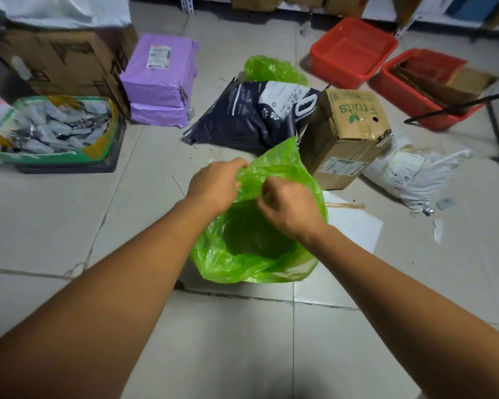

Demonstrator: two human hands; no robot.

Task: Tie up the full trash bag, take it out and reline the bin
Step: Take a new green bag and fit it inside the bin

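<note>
A translucent green bag [242, 263] lines a bin standing on the tiled floor in the middle of the view; the bin itself is hidden under the plastic, and its inside looks dark. The near and side edges of the bag are folded over the rim. My left hand [213, 182] and my right hand [288, 208] both pinch the far edge of the bag, which stands up above the rim. A second green bag [271, 69], bulging, lies on the floor further back behind a dark pet-litter sack.
Around the bin: a dark pet-litter sack [251, 116], a "Fruits" carton [346, 131], a white parcel [412, 171], white sheet [355, 226], purple parcels [159, 82], a green crate of packets [55, 131], big carton [61, 56], red tubs [352, 50].
</note>
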